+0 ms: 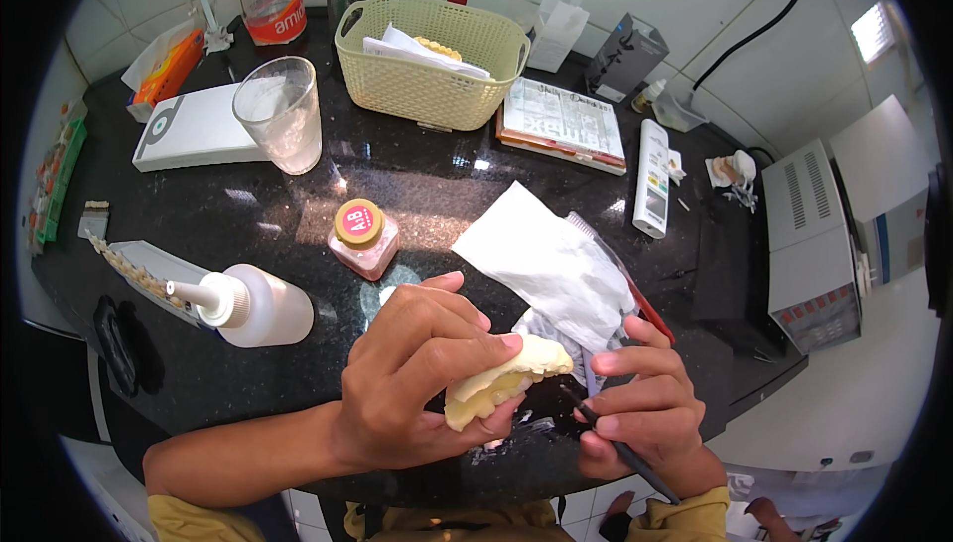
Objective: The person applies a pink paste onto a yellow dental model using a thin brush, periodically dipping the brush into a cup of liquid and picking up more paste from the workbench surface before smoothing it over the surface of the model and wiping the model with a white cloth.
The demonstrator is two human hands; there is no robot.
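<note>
A pale yellow plaster dental cast (511,373) with tooth shapes along its edge is gripped in my left hand (407,373), thumb on one side and fingers wrapped round the other. My right hand (650,408) pinches a slim black-handled tool (635,465), whose thin tip points toward the cast with a small gap between them. What kind of tip it has is too small to tell. Beyond the hands lies a crumpled white tissue (541,254), partly over a red-handled tool (650,314). A small jar of pink material (367,254) with a gold lid stands left of the tissue.
A white squeeze bottle (273,309) stands at left, near a black oblong object (116,345). Farther back are a drinking glass (288,130), a white box (194,135), a green basket (427,100), a notebook (561,125) and a remote control (650,185). A boxy machine (809,234) is at right.
</note>
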